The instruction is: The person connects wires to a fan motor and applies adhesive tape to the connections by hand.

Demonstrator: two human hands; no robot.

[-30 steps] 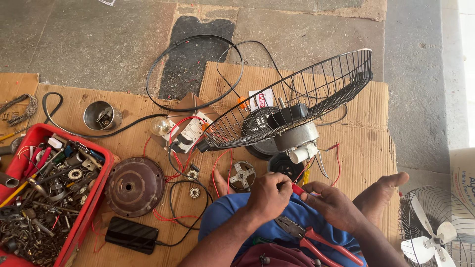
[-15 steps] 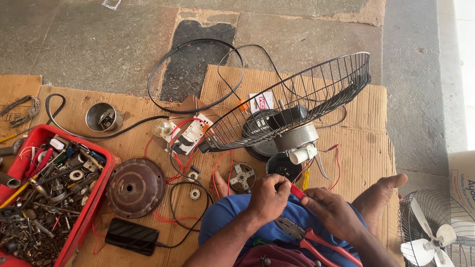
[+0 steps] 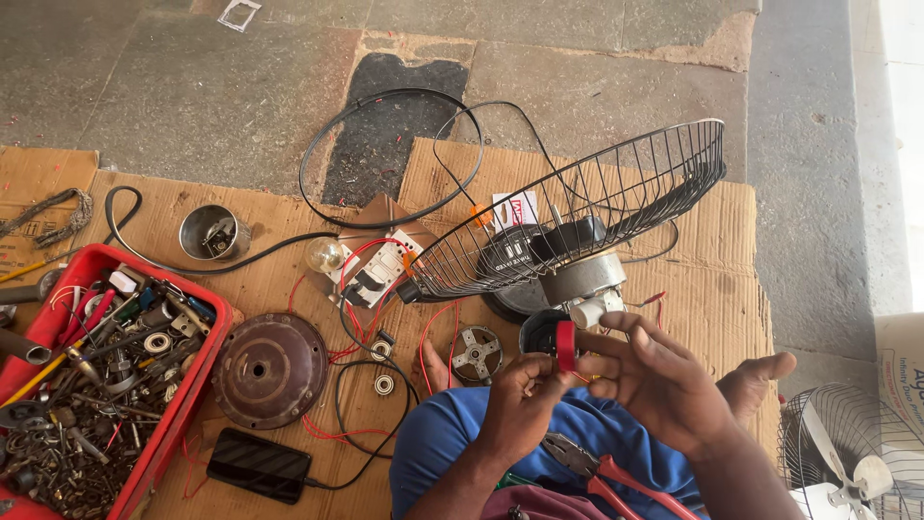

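Between both hands: red tape roll, just below the fan motor.
Left hand: fingers closed on the roll.
Right hand: fingers pinching at the roll.
Under hands: red-handled pliers on the lap.
Far left: red tray of parts.

Soft, even daylight fills the scene. At the far right, beyond the right hand, a strip of floor is blown out to near white. Shadows are faint and short, pooling under the wire fan guard just above both hands. Focus is sharp throughout, with slight wide-angle stretch at the corners.
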